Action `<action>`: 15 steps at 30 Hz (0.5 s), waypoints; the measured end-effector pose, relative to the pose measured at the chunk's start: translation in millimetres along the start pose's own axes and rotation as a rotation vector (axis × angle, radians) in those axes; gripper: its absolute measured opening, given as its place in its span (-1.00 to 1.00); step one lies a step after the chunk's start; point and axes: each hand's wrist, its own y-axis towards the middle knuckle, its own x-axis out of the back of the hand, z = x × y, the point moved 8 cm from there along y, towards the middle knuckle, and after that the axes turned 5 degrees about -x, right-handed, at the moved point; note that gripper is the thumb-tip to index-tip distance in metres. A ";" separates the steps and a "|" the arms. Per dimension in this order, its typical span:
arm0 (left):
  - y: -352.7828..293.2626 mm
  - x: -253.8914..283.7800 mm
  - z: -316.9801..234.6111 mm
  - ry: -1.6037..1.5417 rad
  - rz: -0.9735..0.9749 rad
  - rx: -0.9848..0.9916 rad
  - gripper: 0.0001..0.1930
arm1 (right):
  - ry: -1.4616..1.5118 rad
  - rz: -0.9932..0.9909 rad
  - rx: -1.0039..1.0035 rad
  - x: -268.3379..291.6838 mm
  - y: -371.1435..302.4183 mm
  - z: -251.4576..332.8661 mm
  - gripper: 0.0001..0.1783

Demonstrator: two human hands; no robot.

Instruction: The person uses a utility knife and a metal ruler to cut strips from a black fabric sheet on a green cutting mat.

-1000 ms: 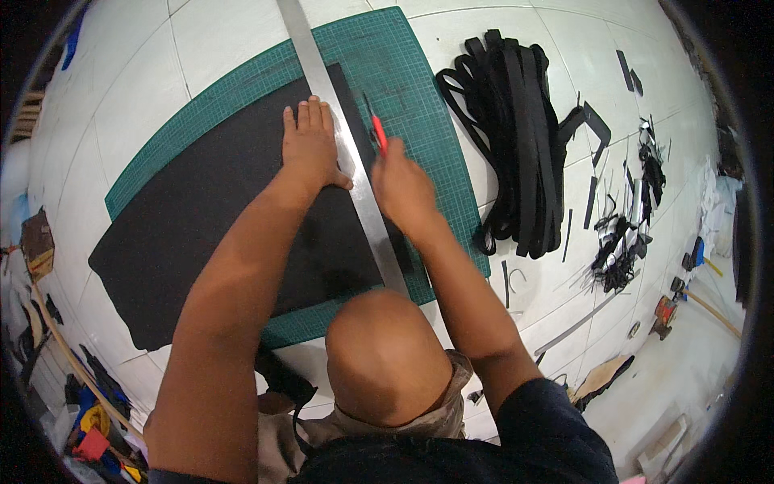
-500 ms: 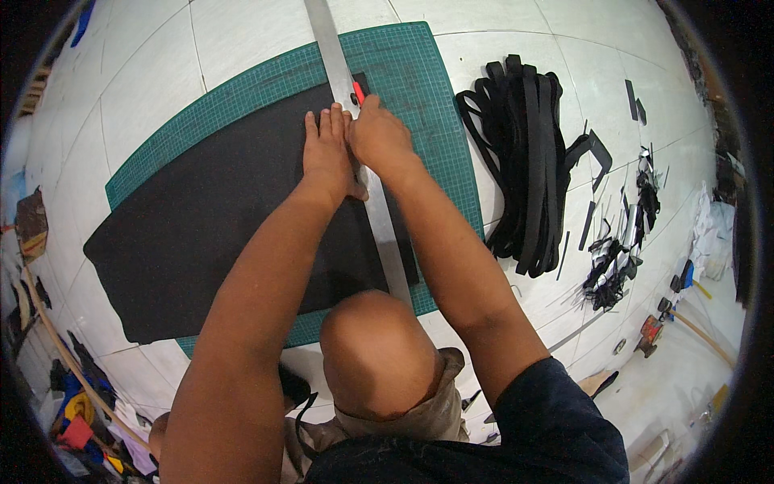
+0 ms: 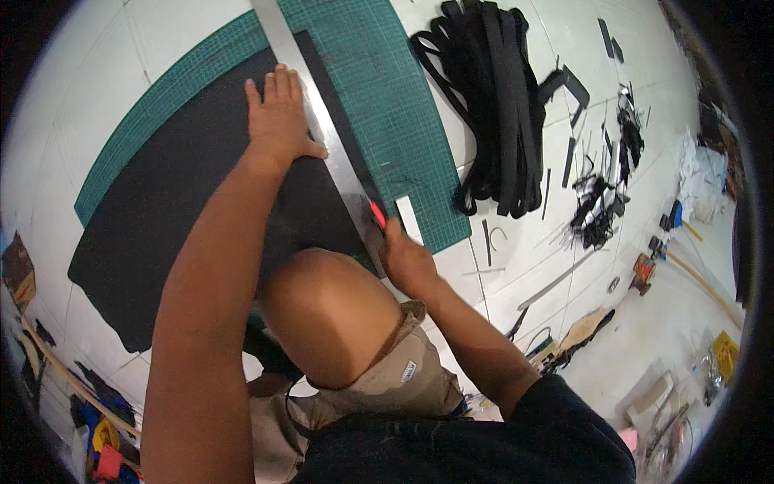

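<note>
My left hand point(image 3: 278, 121) lies flat with fingers spread, pressing on a large black sheet point(image 3: 177, 194) and the long steel ruler point(image 3: 318, 109) across it. Its thumb rests over the ruler's edge. In my right hand point(image 3: 409, 256) is a red cutter knife point(image 3: 378, 214), held low along the ruler's right side, close to my knee; its blade is too small to make out. A narrow black margin of the sheet shows right of the ruler. Under everything is a green gridded cutting mat point(image 3: 379, 81). Beside the knife lies a short white strip point(image 3: 409, 219).
A bundle of black webbing straps point(image 3: 504, 105) lies right of the mat. Farther right are black offcuts and a pile of scraps point(image 3: 595, 211) on white tiles. My bent knee point(image 3: 330, 315) covers the sheet's near edge. A wooden stick point(image 3: 701, 278) lies at far right.
My right hand has drawn the cutter knife down along the ruler toward me, away from my left hand. The white strip now shows beside it. The whole view has shifted.
</note>
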 end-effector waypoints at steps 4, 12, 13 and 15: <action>5.9 5.0 -3.1 -0.026 -0.028 -0.009 0.54 | 0.018 0.001 -0.025 -48.7 -63.5 -82.0 -0.63; 1.7 -3.8 6.0 -0.231 -0.131 -0.029 0.53 | 0.049 -0.002 -0.029 -9.2 -103.0 -62.8 -0.69; -0.5 -5.5 9.9 -0.220 -0.140 -0.014 0.53 | 0.049 -0.006 -0.008 -5.4 -88.2 -51.5 -0.69; -0.7 -12.4 7.3 -0.220 -0.045 -0.010 0.53 | 0.083 -0.136 0.055 19.1 -33.4 -16.7 -0.69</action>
